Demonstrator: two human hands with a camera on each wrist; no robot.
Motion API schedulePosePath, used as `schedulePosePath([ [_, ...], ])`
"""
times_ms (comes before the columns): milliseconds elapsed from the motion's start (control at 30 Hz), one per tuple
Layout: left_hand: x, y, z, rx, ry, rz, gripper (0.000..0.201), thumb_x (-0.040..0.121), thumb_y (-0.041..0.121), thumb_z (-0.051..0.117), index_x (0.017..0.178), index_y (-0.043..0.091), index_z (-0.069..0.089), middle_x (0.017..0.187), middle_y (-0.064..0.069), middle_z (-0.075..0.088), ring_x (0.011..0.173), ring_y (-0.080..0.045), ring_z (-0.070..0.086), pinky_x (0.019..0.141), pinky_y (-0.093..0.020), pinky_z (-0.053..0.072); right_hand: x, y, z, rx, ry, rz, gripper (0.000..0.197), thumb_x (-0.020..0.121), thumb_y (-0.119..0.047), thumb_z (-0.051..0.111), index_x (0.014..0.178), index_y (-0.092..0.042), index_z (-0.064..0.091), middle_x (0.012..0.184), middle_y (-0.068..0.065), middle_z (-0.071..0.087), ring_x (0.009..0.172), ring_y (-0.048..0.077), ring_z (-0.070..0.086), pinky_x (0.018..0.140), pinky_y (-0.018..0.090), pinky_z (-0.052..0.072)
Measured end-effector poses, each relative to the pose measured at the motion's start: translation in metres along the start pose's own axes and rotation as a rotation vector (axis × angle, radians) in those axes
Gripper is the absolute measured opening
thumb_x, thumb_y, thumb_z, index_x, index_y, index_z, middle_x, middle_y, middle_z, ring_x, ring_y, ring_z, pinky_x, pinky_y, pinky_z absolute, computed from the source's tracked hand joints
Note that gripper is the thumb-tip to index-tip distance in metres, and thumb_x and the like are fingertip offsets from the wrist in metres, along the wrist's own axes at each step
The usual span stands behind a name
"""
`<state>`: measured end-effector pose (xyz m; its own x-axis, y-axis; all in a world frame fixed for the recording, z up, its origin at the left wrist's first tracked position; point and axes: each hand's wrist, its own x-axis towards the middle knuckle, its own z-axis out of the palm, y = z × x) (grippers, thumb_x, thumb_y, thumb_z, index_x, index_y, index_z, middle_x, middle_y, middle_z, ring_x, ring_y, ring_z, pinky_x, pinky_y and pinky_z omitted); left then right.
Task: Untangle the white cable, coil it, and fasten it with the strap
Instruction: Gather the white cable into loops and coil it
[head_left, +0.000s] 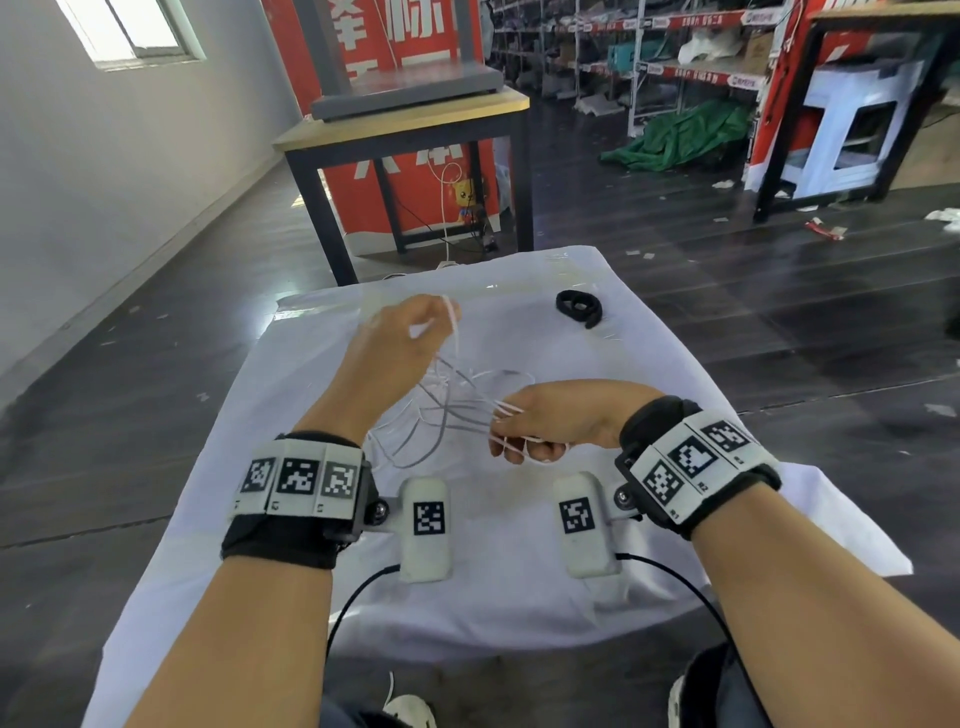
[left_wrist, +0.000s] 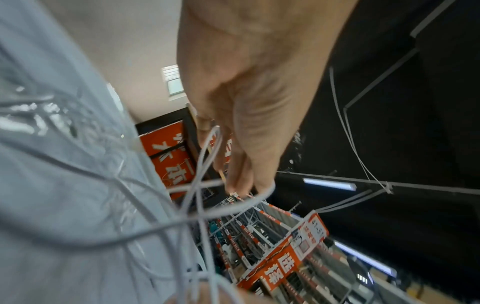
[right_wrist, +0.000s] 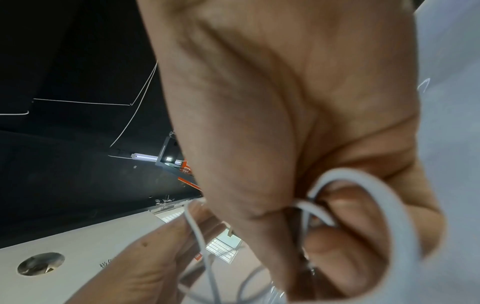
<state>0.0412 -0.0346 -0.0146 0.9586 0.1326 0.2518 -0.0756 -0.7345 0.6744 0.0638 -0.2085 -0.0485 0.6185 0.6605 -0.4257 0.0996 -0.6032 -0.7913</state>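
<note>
A thin white cable (head_left: 452, 400) hangs in tangled loops between my two hands above the white cloth. My left hand (head_left: 410, 332) is raised at the centre and pinches strands of the cable (left_wrist: 207, 162) at its fingertips. My right hand (head_left: 530, 431) sits lower and to the right, its curled fingers gripping several loops of the cable (right_wrist: 384, 197). A black strap (head_left: 578, 307) lies curled on the cloth at the far right, apart from both hands.
The white cloth (head_left: 519, 582) covers a small table with dark floor on every side. A wooden table with black legs (head_left: 410, 135) stands behind it, in front of a red banner. Shelving racks (head_left: 649, 52) line the back right.
</note>
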Motion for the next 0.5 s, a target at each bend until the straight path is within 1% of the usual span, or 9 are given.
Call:
schedulePosePath([
  [67, -0.001, 0.002, 0.004, 0.177, -0.101, 0.177, 0.020, 0.094, 0.036, 0.056, 0.105, 0.030, 0.072, 0.111, 0.016, 0.064, 0.105, -0.002, 0.053, 0.098, -0.027, 0.038, 0.003, -0.002, 0.000, 0.020, 0.072, -0.041, 0.026, 0.102, -0.019, 0.035, 0.091, -0.007, 0.055, 0.069, 0.000, 0.053, 0.048, 0.009, 0.036, 0.049, 0.020, 0.027],
  [133, -0.001, 0.001, 0.007, 0.334, -0.130, 0.267, 0.018, 0.091, 0.040, 0.059, 0.100, 0.033, 0.074, 0.122, 0.009, 0.060, 0.121, -0.007, 0.046, 0.113, -0.035, 0.021, 0.008, -0.001, 0.000, 0.042, 0.139, -0.071, 0.027, 0.103, -0.019, 0.033, 0.090, -0.008, 0.054, 0.070, 0.000, 0.053, 0.047, 0.009, 0.037, 0.045, 0.016, 0.030],
  [167, 0.000, -0.001, 0.008, 0.372, -0.120, 0.298, 0.016, 0.089, 0.040, 0.061, 0.098, 0.034, 0.073, 0.123, 0.008, 0.059, 0.126, -0.006, 0.043, 0.116, -0.036, 0.011, 0.010, 0.000, 0.000, 0.055, 0.164, -0.082, 0.028, 0.104, -0.019, 0.032, 0.090, -0.008, 0.054, 0.071, 0.000, 0.054, 0.048, 0.009, 0.037, 0.044, 0.014, 0.031],
  [200, 0.002, -0.003, 0.009, 0.381, -0.102, 0.332, 0.014, 0.089, 0.040, 0.062, 0.096, 0.036, 0.073, 0.120, 0.009, 0.060, 0.127, -0.005, 0.042, 0.117, -0.037, 0.006, 0.011, 0.001, 0.000, 0.074, 0.184, -0.092, 0.029, 0.104, -0.019, 0.032, 0.088, -0.009, 0.054, 0.071, 0.000, 0.054, 0.049, 0.009, 0.037, 0.044, 0.014, 0.032],
  [233, 0.003, -0.004, 0.009, 0.377, -0.068, 0.376, 0.012, 0.088, 0.040, 0.062, 0.095, 0.038, 0.072, 0.116, 0.011, 0.061, 0.126, -0.006, 0.043, 0.116, -0.037, 0.006, 0.012, 0.001, 0.000, 0.101, 0.206, -0.102, 0.030, 0.104, -0.019, 0.032, 0.086, -0.010, 0.054, 0.071, 0.000, 0.054, 0.049, 0.009, 0.037, 0.044, 0.013, 0.033],
  [267, 0.004, -0.005, 0.009, 0.364, -0.019, 0.418, 0.011, 0.088, 0.039, 0.063, 0.095, 0.039, 0.070, 0.114, 0.012, 0.063, 0.124, -0.008, 0.045, 0.114, -0.035, 0.012, 0.013, 0.002, 0.000, 0.135, 0.231, -0.115, 0.030, 0.104, -0.019, 0.033, 0.083, -0.012, 0.054, 0.071, 0.000, 0.055, 0.050, 0.009, 0.037, 0.044, 0.013, 0.033],
  [367, 0.006, -0.006, 0.005, 0.283, 0.169, 0.487, 0.018, 0.089, 0.032, 0.064, 0.107, 0.030, 0.068, 0.118, 0.012, 0.064, 0.119, -0.011, 0.046, 0.104, -0.029, 0.025, 0.014, 0.001, -0.003, 0.285, 0.317, -0.152, 0.028, 0.104, -0.020, 0.033, 0.085, -0.011, 0.052, 0.073, 0.001, 0.055, 0.051, 0.009, 0.036, 0.042, 0.011, 0.033],
  [433, 0.004, -0.003, 0.003, 0.212, 0.251, 0.481, 0.027, 0.089, 0.029, 0.064, 0.116, 0.026, 0.063, 0.126, 0.012, 0.057, 0.121, -0.010, 0.044, 0.103, -0.025, 0.030, 0.013, 0.002, -0.005, 0.399, 0.353, -0.179, 0.029, 0.104, -0.021, 0.032, 0.084, -0.012, 0.051, 0.074, 0.002, 0.055, 0.051, 0.008, 0.035, 0.042, 0.011, 0.032],
  [500, 0.002, 0.000, 0.001, 0.072, 0.348, 0.437, 0.028, 0.089, 0.026, 0.064, 0.116, 0.020, 0.060, 0.124, 0.009, 0.051, 0.115, -0.006, 0.046, 0.098, -0.014, 0.034, 0.013, 0.001, -0.006, 0.511, 0.382, -0.212, 0.031, 0.104, -0.020, 0.032, 0.081, -0.013, 0.051, 0.074, 0.002, 0.054, 0.051, 0.008, 0.034, 0.042, 0.012, 0.029],
])
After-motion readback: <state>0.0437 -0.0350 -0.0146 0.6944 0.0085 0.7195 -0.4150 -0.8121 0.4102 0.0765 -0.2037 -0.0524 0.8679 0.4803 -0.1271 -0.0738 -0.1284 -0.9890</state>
